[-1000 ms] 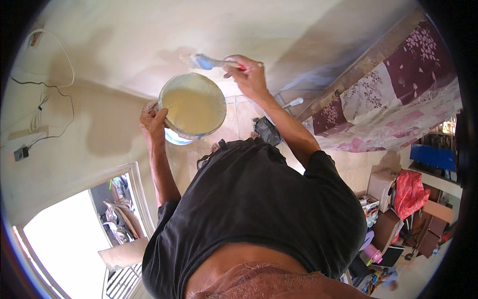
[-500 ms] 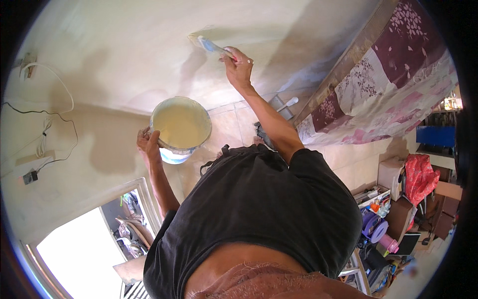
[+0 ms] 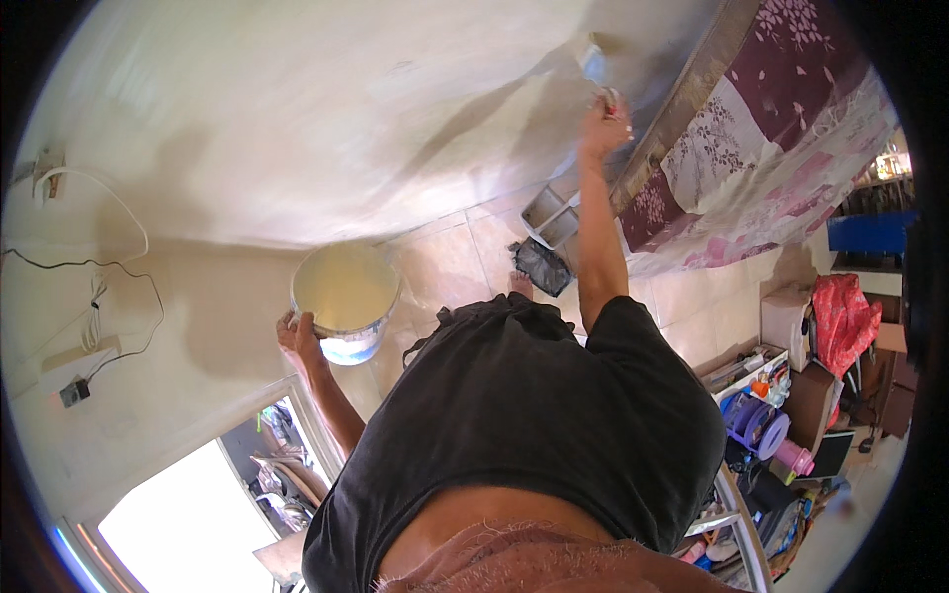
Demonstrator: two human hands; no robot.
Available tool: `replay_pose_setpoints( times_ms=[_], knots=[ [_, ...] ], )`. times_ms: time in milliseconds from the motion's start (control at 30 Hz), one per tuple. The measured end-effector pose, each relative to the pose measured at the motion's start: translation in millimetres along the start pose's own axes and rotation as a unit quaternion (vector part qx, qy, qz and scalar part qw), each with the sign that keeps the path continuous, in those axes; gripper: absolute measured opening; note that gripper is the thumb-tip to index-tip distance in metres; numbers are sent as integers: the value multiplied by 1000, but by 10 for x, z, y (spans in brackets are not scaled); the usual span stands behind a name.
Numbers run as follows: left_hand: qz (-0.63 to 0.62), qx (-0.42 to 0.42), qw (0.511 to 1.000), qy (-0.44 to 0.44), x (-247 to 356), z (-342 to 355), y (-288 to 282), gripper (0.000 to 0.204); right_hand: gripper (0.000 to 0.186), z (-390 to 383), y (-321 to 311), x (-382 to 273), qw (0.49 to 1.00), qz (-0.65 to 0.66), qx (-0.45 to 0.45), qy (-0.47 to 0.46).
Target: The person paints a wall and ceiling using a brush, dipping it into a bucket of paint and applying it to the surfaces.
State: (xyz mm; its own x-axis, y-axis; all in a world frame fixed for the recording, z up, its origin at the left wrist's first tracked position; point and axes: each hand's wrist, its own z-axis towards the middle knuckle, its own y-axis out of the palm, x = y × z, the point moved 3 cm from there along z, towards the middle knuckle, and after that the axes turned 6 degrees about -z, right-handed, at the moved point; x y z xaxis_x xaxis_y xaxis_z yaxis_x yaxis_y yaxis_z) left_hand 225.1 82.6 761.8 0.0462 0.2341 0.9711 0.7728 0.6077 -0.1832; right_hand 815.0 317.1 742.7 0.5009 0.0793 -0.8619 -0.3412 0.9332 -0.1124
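My left hand (image 3: 300, 338) grips the rim of a round bucket (image 3: 352, 345) holding pale creamy-yellow liquid. My right hand (image 3: 606, 124) is raised high on the right, fingers closed on the handle of a paintbrush (image 3: 594, 61) with a blue-and-pale head. The brush tip is at the pale wall (image 3: 326, 119), near its right side where it meets a framed edge. Below my right arm, a grey tray (image 3: 544, 210) and a dark plastic bag (image 3: 542, 269) lie on the tiled floor, beside my bare foot (image 3: 520, 282).
Patterned fabric (image 3: 736, 158) runs along the upper right. Cables and a plug (image 3: 74, 392) are on the left wall, above a bright doorway (image 3: 173, 504). Behind me on the right are piled boxes, a red bag (image 3: 845, 321), assorted clutter and an aluminium ladder (image 3: 736, 524).
My right hand has moved up and right with the brush, sweeping across the wall toward the fabric side. The bucket and my left hand appear lower in the view.
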Motion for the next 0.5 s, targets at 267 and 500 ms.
replay_pose_setpoints(
  times_ms=[267,500],
  knots=[
    [26,45,999,-1,-107,-39,-377,60,20,-1525,533,-1143,980,105,-170,-19],
    [39,34,999,8,-151,139,-519,64,19,-2153,629,-1709,925,188,-321,-75]
  ],
)
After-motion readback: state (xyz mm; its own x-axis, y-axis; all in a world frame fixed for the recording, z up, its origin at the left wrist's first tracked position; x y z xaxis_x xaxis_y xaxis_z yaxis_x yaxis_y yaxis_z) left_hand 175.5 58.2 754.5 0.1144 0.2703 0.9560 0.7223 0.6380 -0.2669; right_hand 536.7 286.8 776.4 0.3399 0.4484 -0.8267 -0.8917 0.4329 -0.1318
